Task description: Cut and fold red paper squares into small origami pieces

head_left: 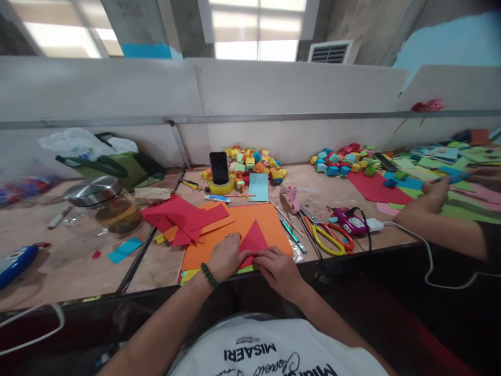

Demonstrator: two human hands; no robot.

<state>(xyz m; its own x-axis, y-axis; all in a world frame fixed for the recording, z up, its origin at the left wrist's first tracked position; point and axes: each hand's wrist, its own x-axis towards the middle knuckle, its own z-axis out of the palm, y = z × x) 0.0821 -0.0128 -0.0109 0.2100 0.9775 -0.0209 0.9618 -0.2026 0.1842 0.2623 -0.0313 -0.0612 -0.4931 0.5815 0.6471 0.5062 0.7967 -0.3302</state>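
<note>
A red paper triangle [255,236] lies point-away on a stack of orange paper [219,230] at the table's front edge. My left hand [227,256], with a green bead bracelet at the wrist, presses the triangle's lower left corner with its fingers closed together. On the lower right corner, my right hand [277,267] pinches the near edge of the same red paper, its thumb and fingers close to my left thumb. Loose red paper pieces [183,216] overlap the orange sheet's left side. A light blue sheet [259,187] stands beyond the orange paper.
Scissors [329,239], a glue gun [290,199] and a purple power socket [350,221] sit right. A phone [219,168] stands before colourful paper cubes [250,161]. A glass jug [117,209] is left. Another person's hands [436,193] handle paper at far right.
</note>
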